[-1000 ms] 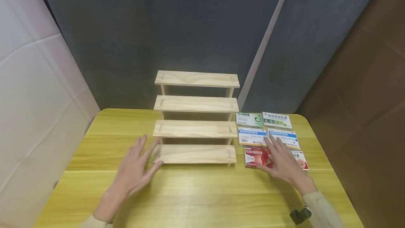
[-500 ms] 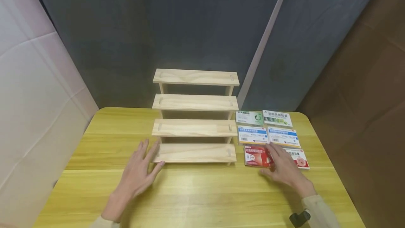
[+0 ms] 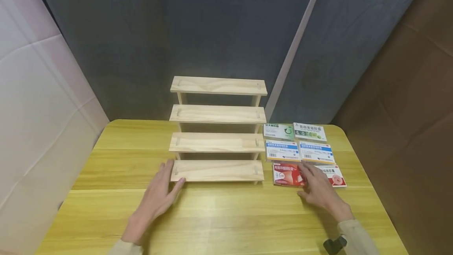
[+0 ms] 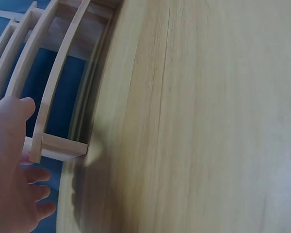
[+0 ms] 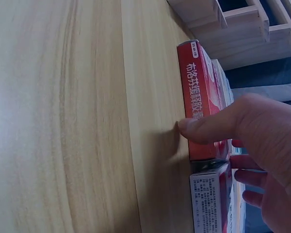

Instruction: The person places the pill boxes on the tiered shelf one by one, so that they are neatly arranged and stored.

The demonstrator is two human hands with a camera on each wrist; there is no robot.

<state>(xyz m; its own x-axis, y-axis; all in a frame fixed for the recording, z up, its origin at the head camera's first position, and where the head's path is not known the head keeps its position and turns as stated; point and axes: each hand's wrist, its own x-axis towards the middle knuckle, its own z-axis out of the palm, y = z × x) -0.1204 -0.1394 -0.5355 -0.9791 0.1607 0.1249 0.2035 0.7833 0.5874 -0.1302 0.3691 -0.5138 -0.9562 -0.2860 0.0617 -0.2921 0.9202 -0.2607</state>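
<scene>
A pale wooden stepped display rack (image 3: 217, 170) stands mid-table. My left hand (image 3: 155, 194) is at the left end of its lowest step, fingers extended along that end and thumb by the front corner. In the left wrist view, the thumb (image 4: 26, 107) overlaps the rack's boards. My right hand (image 3: 320, 190) is over the right end of a red medicine box (image 3: 286, 174), fingertips near its back edge and thumb in front. The right wrist view shows the thumb (image 5: 199, 128) across the box's front face, fingers spread loosely behind. A white-and-red medicine box (image 3: 334, 176) is partly hidden by this hand.
Behind the red box lie two blue-and-white medicine boxes, one left (image 3: 282, 151) and one right (image 3: 316, 153). Farther back are a green-and-white box (image 3: 278, 131) and a white box with a green band (image 3: 309, 132). A dark curtain (image 3: 212, 23) hangs behind the table.
My right hand has drawn back from the blue-and-white boxes towards the red box's right end. My left hand has shifted slightly right, closer against the rack's lowest step.
</scene>
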